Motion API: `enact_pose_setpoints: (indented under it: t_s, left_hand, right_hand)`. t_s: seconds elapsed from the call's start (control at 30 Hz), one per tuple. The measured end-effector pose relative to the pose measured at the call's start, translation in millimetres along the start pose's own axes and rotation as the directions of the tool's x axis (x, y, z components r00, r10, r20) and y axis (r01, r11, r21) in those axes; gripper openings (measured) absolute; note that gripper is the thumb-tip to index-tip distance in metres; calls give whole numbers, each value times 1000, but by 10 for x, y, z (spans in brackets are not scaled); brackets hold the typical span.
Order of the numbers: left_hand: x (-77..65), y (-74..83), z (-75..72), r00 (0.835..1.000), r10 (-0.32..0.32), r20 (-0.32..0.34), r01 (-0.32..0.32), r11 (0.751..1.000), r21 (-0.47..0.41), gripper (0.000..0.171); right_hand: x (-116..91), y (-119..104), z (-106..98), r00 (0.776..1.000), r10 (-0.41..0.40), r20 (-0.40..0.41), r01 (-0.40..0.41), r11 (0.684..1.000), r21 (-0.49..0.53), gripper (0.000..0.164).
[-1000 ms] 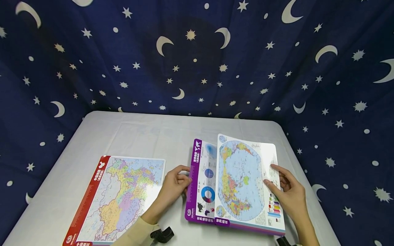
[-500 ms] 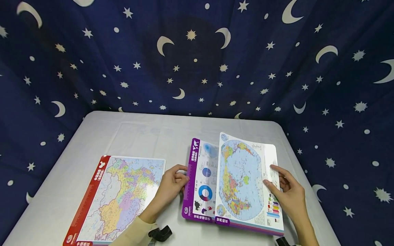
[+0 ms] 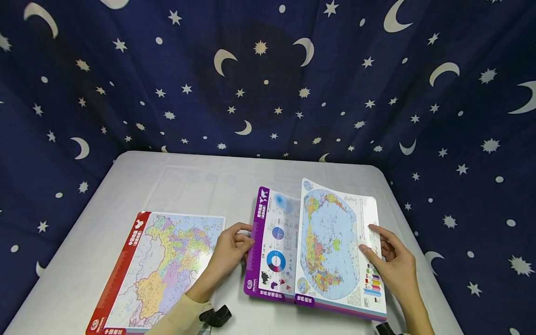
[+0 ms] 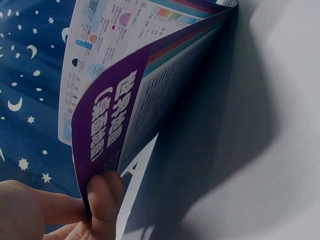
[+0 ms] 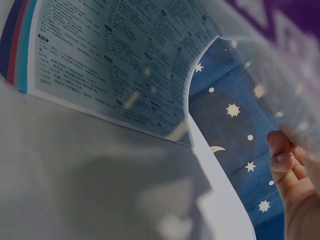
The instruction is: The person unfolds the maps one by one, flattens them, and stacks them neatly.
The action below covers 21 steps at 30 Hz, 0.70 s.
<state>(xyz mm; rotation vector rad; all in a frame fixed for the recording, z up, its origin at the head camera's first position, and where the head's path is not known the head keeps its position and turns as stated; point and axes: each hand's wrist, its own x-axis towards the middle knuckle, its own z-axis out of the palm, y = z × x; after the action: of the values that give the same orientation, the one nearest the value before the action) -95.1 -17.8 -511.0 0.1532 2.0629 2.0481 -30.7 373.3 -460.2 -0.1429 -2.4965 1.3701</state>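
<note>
A folded world map (image 3: pixel 328 232) with a purple border is held raised over the near right part of the table. Its left panel (image 3: pixel 289 223) stands spread away from the front map face, and a purple strip (image 3: pixel 256 242) runs down that panel's outer side. My left hand (image 3: pixel 228 249) pinches this strip; in the left wrist view thumb and fingers (image 4: pixel 105 197) close on the purple edge. On the opposite side my right hand (image 3: pixel 393 260) pinches the map's right edge, thumb on its face. The right wrist view shows the underside panel (image 5: pixel 120 65) bowed and covered in text.
A red-bordered map of China (image 3: pixel 176 260) lies at the left, partly under my left forearm. Both rest on a white-covered table (image 3: pixel 192 186). A dark blue curtain (image 3: pixel 268 107) with moons and stars hangs behind and around it. A black wrist mount (image 3: pixel 215 316) sits on my left wrist.
My left hand has drawn the purple-edged panel leftward, so more of it shows beside the front map face. The front face's left side has lifted slightly rightward. My right hand stays put.
</note>
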Motion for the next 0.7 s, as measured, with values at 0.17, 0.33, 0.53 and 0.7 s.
enact_pose_setpoints:
  t_s: [0.17, 0.33, 0.53, 0.7]
  left_hand:
    - [12, -5, -41, 1000, -5, -17, 5, 1000, 20, 29]
    - [15, 21, -76, 999, -37, -30, 38, 999, 27, 30]
    - [-24, 190, -121, 999, -41, -25, 42, 999, 22, 30]
    - [-65, 290, -167, 999, -38, -27, 38, 999, 4, 29]
  right_hand:
    - [4, 19, 10, 1000, 15, -2, -15, 1000, 18, 63]
    - [18, 28, 25, 1000, 15, 0, -15, 999, 35, 64]
    - [38, 37, 43, 1000, 14, 1, -14, 999, 37, 64]
    - [53, 31, 58, 1000, 10, 11, -10, 999, 38, 63]
